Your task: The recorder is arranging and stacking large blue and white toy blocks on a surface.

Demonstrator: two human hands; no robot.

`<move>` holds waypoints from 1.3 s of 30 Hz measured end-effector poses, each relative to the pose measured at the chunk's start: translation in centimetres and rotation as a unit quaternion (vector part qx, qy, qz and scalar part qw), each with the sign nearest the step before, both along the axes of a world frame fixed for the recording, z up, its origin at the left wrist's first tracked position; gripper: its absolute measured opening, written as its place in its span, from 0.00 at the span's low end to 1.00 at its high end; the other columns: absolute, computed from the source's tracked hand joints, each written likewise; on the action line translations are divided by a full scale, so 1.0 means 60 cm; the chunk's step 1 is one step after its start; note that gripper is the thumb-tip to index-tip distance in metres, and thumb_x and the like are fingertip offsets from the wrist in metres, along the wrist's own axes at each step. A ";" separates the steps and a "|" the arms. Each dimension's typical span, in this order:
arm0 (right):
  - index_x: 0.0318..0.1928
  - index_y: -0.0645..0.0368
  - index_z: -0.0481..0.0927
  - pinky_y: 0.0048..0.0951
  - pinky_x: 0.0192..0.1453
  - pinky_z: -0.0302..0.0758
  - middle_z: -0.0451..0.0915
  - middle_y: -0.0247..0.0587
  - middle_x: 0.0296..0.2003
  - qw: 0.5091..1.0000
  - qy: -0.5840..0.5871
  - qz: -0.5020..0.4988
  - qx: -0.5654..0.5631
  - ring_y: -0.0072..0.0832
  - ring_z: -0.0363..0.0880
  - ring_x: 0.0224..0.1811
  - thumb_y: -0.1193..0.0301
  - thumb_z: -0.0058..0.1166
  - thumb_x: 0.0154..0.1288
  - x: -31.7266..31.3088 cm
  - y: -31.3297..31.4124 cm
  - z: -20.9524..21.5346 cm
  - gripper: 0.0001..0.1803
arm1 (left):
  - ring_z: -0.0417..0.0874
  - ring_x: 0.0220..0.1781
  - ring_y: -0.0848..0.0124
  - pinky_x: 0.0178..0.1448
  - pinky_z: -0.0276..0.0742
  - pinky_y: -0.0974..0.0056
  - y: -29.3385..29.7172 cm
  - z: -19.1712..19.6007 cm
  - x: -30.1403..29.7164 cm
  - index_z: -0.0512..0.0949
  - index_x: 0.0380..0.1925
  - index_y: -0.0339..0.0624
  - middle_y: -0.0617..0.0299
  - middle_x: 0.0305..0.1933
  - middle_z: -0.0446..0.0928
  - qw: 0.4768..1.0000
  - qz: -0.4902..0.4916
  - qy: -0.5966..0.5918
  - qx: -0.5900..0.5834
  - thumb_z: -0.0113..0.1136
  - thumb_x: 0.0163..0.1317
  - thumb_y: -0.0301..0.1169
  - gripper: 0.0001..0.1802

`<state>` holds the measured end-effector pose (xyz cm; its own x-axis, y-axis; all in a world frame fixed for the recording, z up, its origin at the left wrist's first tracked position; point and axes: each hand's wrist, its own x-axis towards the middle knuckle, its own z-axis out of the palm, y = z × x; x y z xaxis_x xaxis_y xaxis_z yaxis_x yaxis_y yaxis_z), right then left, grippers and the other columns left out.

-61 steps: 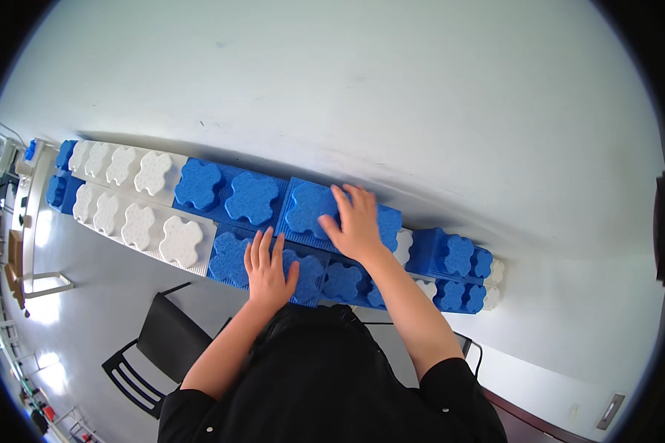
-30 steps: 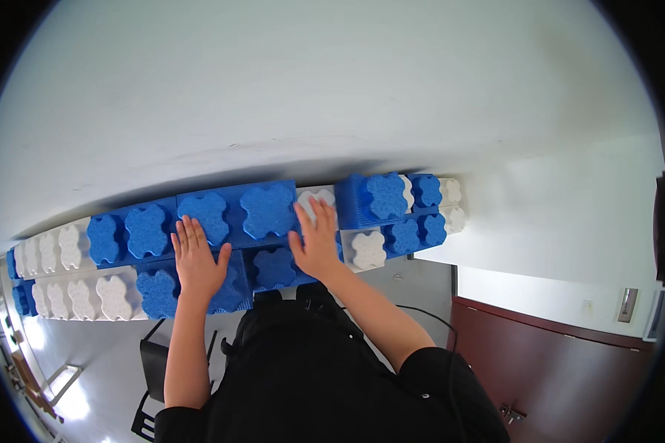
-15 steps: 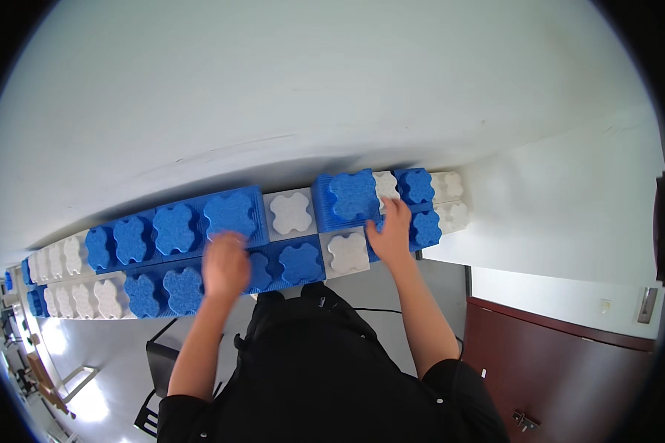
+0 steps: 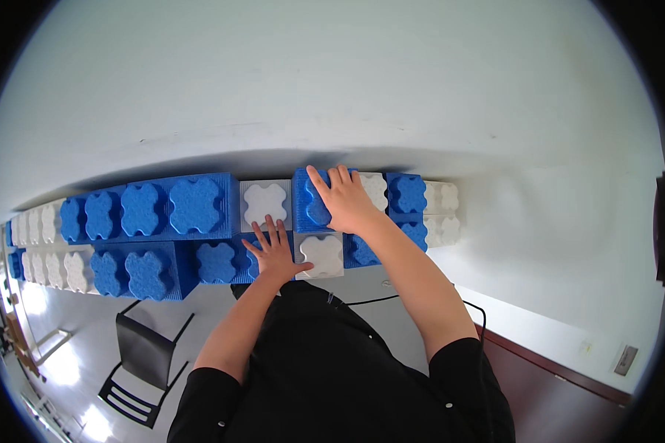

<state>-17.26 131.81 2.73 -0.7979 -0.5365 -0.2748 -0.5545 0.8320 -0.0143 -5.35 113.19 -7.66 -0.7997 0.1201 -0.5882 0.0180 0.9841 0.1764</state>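
Large foam building blocks with clover-shaped knobs form a two-row wall in blue and white. My left hand [image 4: 275, 258] spreads its fingers over the front row, the fingertips reaching the lower edge of a white block [image 4: 264, 203]. Its thumb rests against another white block [image 4: 324, 256] in front. Farther right, my right hand [image 4: 347, 199] lies on top of a raised blue block [image 4: 317, 210] in the back row, fingers stretched out and partly hiding its knob. Neither hand is closed around anything.
A pale wall [image 4: 310, 81] runs behind the blocks. At the lower left stands a black chair [image 4: 146, 351] on the shiny floor. A black cable [image 4: 484, 325] hangs by my right arm, and a dark red cabinet [image 4: 554, 399] is at the lower right.
My left hand has moved right from the left blue blocks and spread its fingers. The right hand has shifted left and farther back onto the raised blue block. The whole view has shifted.
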 end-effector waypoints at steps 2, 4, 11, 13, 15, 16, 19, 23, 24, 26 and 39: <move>0.83 0.56 0.51 0.57 0.71 0.67 0.73 0.60 0.62 1.000 -0.009 0.009 -0.005 0.57 0.67 0.69 0.64 0.83 0.41 -0.005 -0.004 0.008 0.71 | 0.20 0.84 0.24 0.73 0.38 0.10 0.003 0.002 -0.005 0.38 0.84 0.32 0.35 0.88 0.25 1.000 0.009 -0.013 -0.003 0.70 0.42 0.78 0.85; 0.83 0.57 0.54 0.55 0.69 0.69 0.74 0.59 0.60 1.000 -0.016 0.013 -0.009 0.55 0.69 0.67 0.65 0.83 0.41 -0.004 -0.003 0.014 0.69 | 0.20 0.84 0.24 0.73 0.39 0.10 0.007 0.008 -0.008 0.38 0.84 0.32 0.35 0.88 0.25 1.000 0.012 -0.024 -0.005 0.71 0.41 0.78 0.85; 0.81 0.56 0.58 0.52 0.67 0.69 0.73 0.58 0.59 1.000 0.011 0.014 -0.020 0.53 0.70 0.65 0.68 0.81 0.40 0.006 -0.003 0.076 0.66 | 0.22 0.85 0.24 0.73 0.39 0.10 0.014 0.018 -0.009 0.40 0.84 0.35 0.37 0.88 0.24 0.999 0.013 -0.031 -0.015 0.73 0.44 0.74 0.82; 0.80 0.55 0.59 0.54 0.68 0.68 0.74 0.58 0.58 0.999 0.019 0.012 -0.040 0.54 0.70 0.65 0.69 0.80 0.41 0.002 -0.005 0.141 0.63 | 0.20 0.85 0.24 0.73 0.36 0.09 0.014 0.014 -0.010 0.40 0.84 0.35 0.37 0.88 0.23 0.999 0.019 -0.036 -0.009 0.73 0.44 0.73 0.81; 0.80 0.55 0.59 0.54 0.68 0.68 0.73 0.58 0.58 0.998 0.039 0.010 -0.053 0.55 0.69 0.66 0.70 0.79 0.41 0.007 -0.003 0.214 0.63 | 0.19 0.84 0.24 0.73 0.36 0.10 0.009 0.010 -0.006 0.38 0.84 0.34 0.36 0.88 0.23 0.999 0.021 -0.042 -0.009 0.73 0.44 0.74 0.83; 0.80 0.55 0.60 0.54 0.68 0.68 0.73 0.57 0.59 0.996 0.061 0.008 -0.065 0.55 0.69 0.66 0.71 0.78 0.41 0.013 0.005 0.236 0.62 | 0.18 0.84 0.24 0.73 0.35 0.10 0.008 0.007 -0.007 0.37 0.84 0.34 0.36 0.88 0.22 0.999 0.025 -0.046 -0.008 0.73 0.43 0.74 0.84; 0.79 0.58 0.59 0.52 0.65 0.69 0.74 0.58 0.57 0.987 0.068 -0.078 -0.126 0.54 0.71 0.63 0.70 0.79 0.41 0.057 0.052 0.262 0.62 | 0.18 0.84 0.24 0.72 0.33 0.08 0.007 -0.005 -0.006 0.35 0.83 0.31 0.36 0.87 0.20 0.999 0.019 -0.039 0.008 0.73 0.43 0.74 0.85; 0.81 0.61 0.54 0.56 0.70 0.67 0.73 0.61 0.59 0.944 0.067 -0.305 -0.107 0.59 0.68 0.65 0.64 0.82 0.39 0.163 0.137 0.235 0.68 | 0.19 0.84 0.23 0.70 0.32 0.07 0.015 0.005 -0.009 0.37 0.86 0.46 0.33 0.86 0.19 0.999 0.011 -0.042 0.011 0.75 0.44 0.70 0.80; 0.81 0.62 0.52 0.58 0.71 0.66 0.72 0.63 0.60 0.905 0.083 -0.400 -0.117 0.60 0.68 0.66 0.61 0.83 0.39 0.202 0.161 0.217 0.70 | 0.21 0.84 0.23 0.70 0.33 0.06 0.020 0.020 -0.008 0.38 0.86 0.57 0.37 0.87 0.21 0.999 -0.009 -0.046 0.021 0.75 0.49 0.67 0.74; 0.82 0.62 0.50 0.58 0.72 0.66 0.71 0.65 0.61 0.863 0.087 -0.489 -0.093 0.61 0.67 0.66 0.59 0.83 0.40 0.277 0.200 0.197 0.72 | 0.23 0.85 0.24 0.70 0.33 0.06 0.028 0.019 -0.003 0.40 0.86 0.67 0.40 0.88 0.23 0.998 -0.033 -0.046 0.039 0.74 0.53 0.64 0.69; 0.82 0.60 0.46 0.57 0.72 0.69 0.71 0.68 0.63 0.704 0.099 -0.702 0.036 0.62 0.69 0.67 0.52 0.83 0.42 0.360 0.425 0.121 0.74 | 0.60 0.84 0.47 0.74 0.37 0.09 0.023 -0.021 0.005 0.45 0.83 0.85 0.50 0.86 0.55 0.977 -0.201 -0.039 0.066 0.60 0.73 0.50 0.46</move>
